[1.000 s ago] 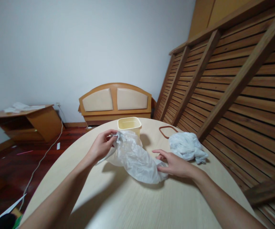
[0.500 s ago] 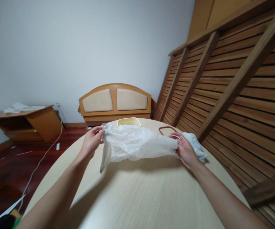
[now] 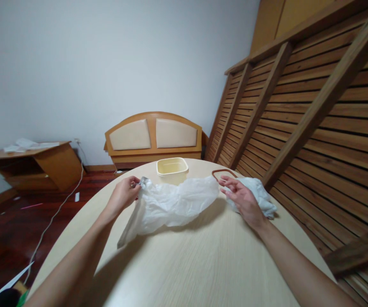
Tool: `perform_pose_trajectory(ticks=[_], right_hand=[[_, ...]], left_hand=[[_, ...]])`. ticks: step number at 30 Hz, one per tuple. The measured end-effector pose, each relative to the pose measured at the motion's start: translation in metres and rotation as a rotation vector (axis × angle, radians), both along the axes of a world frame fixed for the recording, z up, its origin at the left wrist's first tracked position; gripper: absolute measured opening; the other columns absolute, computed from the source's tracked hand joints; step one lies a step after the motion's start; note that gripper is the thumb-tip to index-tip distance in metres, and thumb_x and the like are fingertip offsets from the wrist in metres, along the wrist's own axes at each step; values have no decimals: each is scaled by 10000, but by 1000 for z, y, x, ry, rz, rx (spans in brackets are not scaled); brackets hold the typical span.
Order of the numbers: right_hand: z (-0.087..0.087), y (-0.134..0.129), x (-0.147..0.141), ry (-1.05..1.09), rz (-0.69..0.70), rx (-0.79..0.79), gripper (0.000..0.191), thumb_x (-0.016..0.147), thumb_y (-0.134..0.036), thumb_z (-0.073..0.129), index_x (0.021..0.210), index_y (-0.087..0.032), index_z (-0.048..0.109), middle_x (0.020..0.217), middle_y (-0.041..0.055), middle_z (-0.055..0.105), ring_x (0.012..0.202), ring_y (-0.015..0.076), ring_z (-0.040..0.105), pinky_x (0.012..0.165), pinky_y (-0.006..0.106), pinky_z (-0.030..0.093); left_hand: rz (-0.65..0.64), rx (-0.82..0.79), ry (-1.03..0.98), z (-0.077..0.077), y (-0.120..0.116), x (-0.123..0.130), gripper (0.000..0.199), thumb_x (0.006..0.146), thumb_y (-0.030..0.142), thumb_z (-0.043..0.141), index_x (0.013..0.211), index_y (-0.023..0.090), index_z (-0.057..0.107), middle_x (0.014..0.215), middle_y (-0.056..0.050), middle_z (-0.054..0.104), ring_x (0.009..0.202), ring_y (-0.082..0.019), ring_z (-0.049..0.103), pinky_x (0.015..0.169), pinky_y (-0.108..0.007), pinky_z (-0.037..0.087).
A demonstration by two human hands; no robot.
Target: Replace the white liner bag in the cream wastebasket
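Note:
A crumpled white translucent bag [image 3: 177, 204] stretches across the middle of the round table [image 3: 184, 264]. My left hand [image 3: 128, 192] pinches its left end, where a greyish edge strip hangs down toward the front. Just past the bag's right end is my right hand [image 3: 238, 196], fingers apart and holding nothing. Behind the bag stands a pale yellow plastic container [image 3: 172, 170]. A brown loop-shaped handle [image 3: 224, 171] lies beyond my right fingertips. Beside and partly behind my right hand rests a pale bluish-white cloth bundle [image 3: 260, 196].
Slatted wooden panels [image 3: 299, 111] lean close on the right. Beyond the table stands a headboard [image 3: 153, 132] against the wall. At the left are a low wooden desk [image 3: 53, 166] with white plastic on top and a cable [image 3: 56, 213] along the floor.
My right hand has let go of the bag's right end and its fingers have spread. The bag has sunk lower and its right end has shifted left, uncovering more of the yellow container.

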State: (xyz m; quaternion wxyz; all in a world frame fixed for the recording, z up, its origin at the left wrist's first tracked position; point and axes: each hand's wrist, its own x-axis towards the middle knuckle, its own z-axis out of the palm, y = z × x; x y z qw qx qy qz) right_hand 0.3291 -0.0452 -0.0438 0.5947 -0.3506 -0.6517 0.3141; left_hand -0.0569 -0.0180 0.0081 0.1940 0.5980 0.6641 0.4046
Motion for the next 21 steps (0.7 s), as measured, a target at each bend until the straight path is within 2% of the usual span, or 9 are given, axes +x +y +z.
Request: perform_pose_trajectory(ticks=[2,5,8,10,13,14,17,21], right_hand=[[-5,-3,-5,-259,-25,90,180,863,-396,693,948,-237,691,1259,100,620,1222,257,585,1036,477,476],[-9,-10,-14,-616,-8,219,296,811,-372,767,1079,-256,719,1249,107,614,1222,273,564,1077,535,421],[-9,-18,-23,-813,73,273,584,676,-370,880,1207,-250,669,1349,131,578,1298,312,502,1086,560,409],[-8,-20,-27,-872,91,284,530,669,-321,881,1150,-234,676,1364,126,586,1305,312,502,1082,546,419],[-9,-19,-29,-870,83,290,126,836,-238,738,956,-229,700,1162,73,708,1179,262,604,1035,500,460],[-9,-18,-28,-843,75,278,47,883,-233,687,927,-227,701,1067,58,735,1107,246,640,1010,484,475],[-11,-12,-24,-665,6,173,122,947,-290,609,912,-217,699,902,41,746,906,213,688,896,409,527],[-11,-4,-17,-358,-179,84,172,948,-356,589,971,-209,674,915,53,730,849,200,684,798,335,541]], left_hand=[[-7,-35,143,-4,1,-4,151,693,282,618,804,200,679,607,-8,680,548,-185,643,508,-236,469],[-20,-75,283,-7,2,-6,151,740,264,580,840,207,678,624,-18,698,569,-197,666,539,-239,450],[-26,-93,320,-7,1,-4,155,751,236,558,848,201,673,661,-34,715,553,-201,671,550,-248,436],[-28,-106,336,-7,0,-3,166,753,230,552,857,199,677,672,-40,720,538,-201,669,556,-252,433],[-39,-118,347,-6,-1,-3,197,765,230,543,892,198,690,667,-38,720,558,-203,678,565,-249,433],[-42,-117,350,-5,-1,-3,208,772,231,539,909,197,693,673,-40,722,575,-205,683,568,-246,433],[-30,-117,402,-3,-1,-3,232,805,235,529,961,193,696,746,-56,745,631,-205,697,584,-241,433],[-9,-127,458,0,0,-2,246,840,220,522,1004,188,702,866,-78,769,672,-197,705,616,-240,440]])
